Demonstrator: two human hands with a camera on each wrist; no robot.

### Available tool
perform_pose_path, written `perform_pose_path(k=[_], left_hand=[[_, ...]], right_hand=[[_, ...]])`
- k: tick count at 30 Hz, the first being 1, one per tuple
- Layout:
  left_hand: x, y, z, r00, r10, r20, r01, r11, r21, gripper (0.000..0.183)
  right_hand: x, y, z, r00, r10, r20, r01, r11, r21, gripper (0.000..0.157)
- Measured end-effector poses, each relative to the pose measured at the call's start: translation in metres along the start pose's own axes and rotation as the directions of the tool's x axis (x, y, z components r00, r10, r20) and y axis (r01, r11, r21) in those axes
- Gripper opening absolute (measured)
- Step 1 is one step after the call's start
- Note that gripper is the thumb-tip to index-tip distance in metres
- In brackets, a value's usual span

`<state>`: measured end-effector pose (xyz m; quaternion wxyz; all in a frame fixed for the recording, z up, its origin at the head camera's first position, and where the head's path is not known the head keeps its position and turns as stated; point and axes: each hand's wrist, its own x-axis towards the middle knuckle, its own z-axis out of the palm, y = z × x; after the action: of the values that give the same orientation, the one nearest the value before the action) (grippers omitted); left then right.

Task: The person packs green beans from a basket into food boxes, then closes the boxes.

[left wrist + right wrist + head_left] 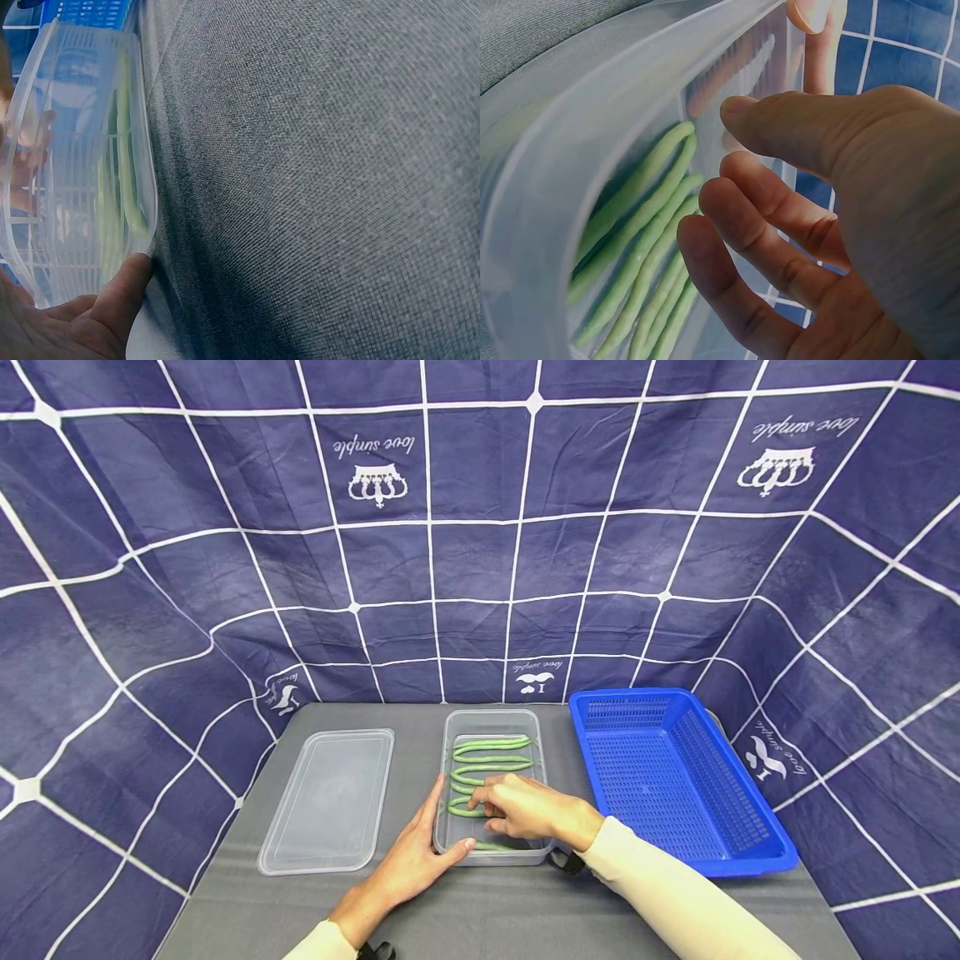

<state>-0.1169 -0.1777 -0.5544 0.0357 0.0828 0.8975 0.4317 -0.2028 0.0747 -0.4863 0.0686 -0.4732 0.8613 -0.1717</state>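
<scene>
A clear plastic container (495,852) stands on the grey cloth at the middle. In it lie several long green beans (491,743), bent and spread in rows; the left wrist view shows more green beans (127,150) through the wall. Against the container's left side and near corner rests my left hand (416,852), fingers long and thumb at the near rim. Over the beans, within the container, is my right hand (525,808). Its fingers (735,214) bend loosely, thumb apart, with nothing between them in the right wrist view.
A flat translucent lid (330,802) lies on the grey tabletop (412,727) to the left. To the right stands a blue perforated basket (750,860). Dark blue cloth (472,560) with white lines hangs behind and at both sides.
</scene>
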Motion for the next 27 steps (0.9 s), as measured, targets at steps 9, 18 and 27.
perform_pose_path(k=[9, 18, 27], left_hand=[[0.0, 0.0, 0.0, 1.0, -0.002, -0.005, 0.002, 1.0, 0.0, 0.12], [-0.001, 0.002, 0.0, 1.0, 0.006, -0.013, -0.006, 1.0, 0.02, 0.119], [-0.001, 0.0, 0.0, 1.0, 0.001, -0.008, -0.001, 1.0, 0.018, 0.12]], right_hand=[[-0.003, -0.003, -0.004, 1.0, -0.003, -0.013, 0.003, 1.0, 0.005, 0.035], [-0.007, -0.002, -0.006, 0.999, 0.004, -0.032, -0.004, 1.0, -0.013, 0.031], [-0.012, -0.002, -0.011, 0.998, 0.015, -0.053, -0.015, 1.0, -0.007, 0.027]])
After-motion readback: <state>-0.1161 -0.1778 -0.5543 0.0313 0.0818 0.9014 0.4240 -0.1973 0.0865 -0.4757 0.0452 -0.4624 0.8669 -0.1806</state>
